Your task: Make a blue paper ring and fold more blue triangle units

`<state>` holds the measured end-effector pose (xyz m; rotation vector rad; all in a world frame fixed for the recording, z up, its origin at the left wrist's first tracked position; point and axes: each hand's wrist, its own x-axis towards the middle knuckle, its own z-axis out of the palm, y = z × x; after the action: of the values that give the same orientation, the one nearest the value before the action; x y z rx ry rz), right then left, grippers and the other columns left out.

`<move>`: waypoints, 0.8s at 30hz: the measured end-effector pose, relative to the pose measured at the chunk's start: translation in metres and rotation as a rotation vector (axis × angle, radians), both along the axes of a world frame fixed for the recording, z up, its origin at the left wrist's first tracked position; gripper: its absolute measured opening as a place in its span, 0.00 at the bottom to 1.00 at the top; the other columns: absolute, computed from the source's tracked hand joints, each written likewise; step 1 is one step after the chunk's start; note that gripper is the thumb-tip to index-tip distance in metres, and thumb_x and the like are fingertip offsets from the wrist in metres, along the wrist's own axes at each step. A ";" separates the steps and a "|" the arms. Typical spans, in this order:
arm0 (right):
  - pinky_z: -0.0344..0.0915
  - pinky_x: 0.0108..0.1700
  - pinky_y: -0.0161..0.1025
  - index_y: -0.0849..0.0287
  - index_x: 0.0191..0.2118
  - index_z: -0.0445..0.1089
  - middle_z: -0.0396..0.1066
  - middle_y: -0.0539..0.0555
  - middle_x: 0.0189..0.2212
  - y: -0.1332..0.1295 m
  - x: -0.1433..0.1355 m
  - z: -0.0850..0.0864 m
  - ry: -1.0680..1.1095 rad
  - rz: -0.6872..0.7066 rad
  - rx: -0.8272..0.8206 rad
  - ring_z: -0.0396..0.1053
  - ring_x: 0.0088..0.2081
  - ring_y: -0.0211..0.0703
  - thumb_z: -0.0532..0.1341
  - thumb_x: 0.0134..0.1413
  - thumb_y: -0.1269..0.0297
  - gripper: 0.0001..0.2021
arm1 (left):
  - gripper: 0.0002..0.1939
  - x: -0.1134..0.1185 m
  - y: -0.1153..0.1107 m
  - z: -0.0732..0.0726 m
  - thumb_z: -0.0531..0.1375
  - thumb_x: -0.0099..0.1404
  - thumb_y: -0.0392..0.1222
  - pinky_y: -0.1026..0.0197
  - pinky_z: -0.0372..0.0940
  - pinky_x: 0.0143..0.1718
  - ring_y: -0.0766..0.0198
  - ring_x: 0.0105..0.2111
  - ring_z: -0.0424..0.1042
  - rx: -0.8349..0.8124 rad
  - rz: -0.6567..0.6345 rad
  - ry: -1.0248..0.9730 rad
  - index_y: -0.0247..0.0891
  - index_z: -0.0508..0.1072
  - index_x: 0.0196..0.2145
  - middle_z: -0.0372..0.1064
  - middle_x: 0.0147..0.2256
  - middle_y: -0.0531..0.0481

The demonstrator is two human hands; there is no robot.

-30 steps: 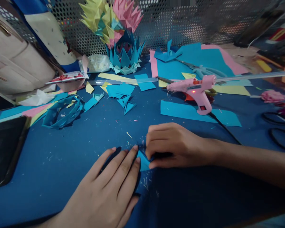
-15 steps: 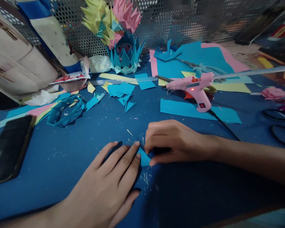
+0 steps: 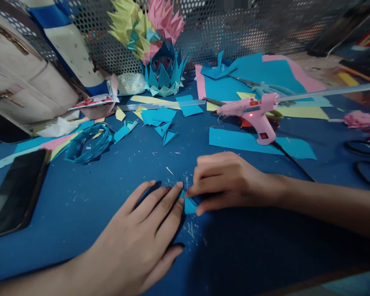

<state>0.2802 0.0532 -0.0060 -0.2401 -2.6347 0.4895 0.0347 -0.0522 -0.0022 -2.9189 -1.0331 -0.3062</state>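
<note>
A small piece of blue paper (image 3: 189, 205) lies on the blue tabletop between my hands, partly covered by fingers. My left hand (image 3: 144, 234) rests flat with its fingers spread, the fingertips on the paper's left side. From the right, my right hand (image 3: 230, 181) has its fingers curled, thumb and forefinger closed on the paper's right edge. Beyond the hands lie folded blue paper pieces (image 3: 160, 119) and a long blue paper strip (image 3: 296, 149). A pink glue gun (image 3: 249, 111) with a lit red light stands over that strip.
A phone (image 3: 18, 193) lies at the left, near a ring of folded blue paper (image 3: 89, 144). Folded paper flowers (image 3: 165, 76) stand at the back against a perforated metal panel (image 3: 203, 24). Scissors (image 3: 265, 88) rest on coloured sheets. The glue gun's black cord (image 3: 296, 164) runs rightward.
My right forefinger has moved left onto the paper and its edge is more covered. My left hand stays flat in place. The view has shifted slightly.
</note>
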 end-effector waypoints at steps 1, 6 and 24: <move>0.55 0.33 0.37 0.60 0.41 0.75 0.73 0.52 0.33 0.000 0.001 0.000 -0.006 0.007 0.024 0.63 0.32 0.37 0.60 0.65 0.53 0.15 | 0.25 0.000 0.000 0.000 0.52 0.74 0.52 0.46 0.44 0.65 0.50 0.60 0.63 0.003 -0.001 0.001 0.33 0.69 0.59 0.60 0.64 0.40; 0.53 0.31 0.38 0.58 0.45 0.75 0.72 0.50 0.32 0.001 0.002 0.001 -0.028 0.038 0.107 0.61 0.31 0.37 0.61 0.65 0.55 0.13 | 0.25 0.000 0.001 0.000 0.52 0.74 0.52 0.46 0.44 0.65 0.50 0.60 0.63 0.004 0.000 0.010 0.33 0.68 0.60 0.60 0.64 0.40; 0.53 0.32 0.39 0.57 0.43 0.75 0.70 0.50 0.32 0.003 0.003 0.000 -0.072 0.061 0.094 0.60 0.31 0.38 0.60 0.66 0.57 0.10 | 0.25 0.001 0.000 0.000 0.52 0.74 0.52 0.46 0.44 0.65 0.49 0.60 0.63 0.022 -0.001 0.022 0.31 0.69 0.60 0.61 0.63 0.39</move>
<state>0.2837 0.0559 -0.0056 -0.1508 -2.7341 0.3820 0.0357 -0.0523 -0.0021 -2.8965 -1.0186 -0.2825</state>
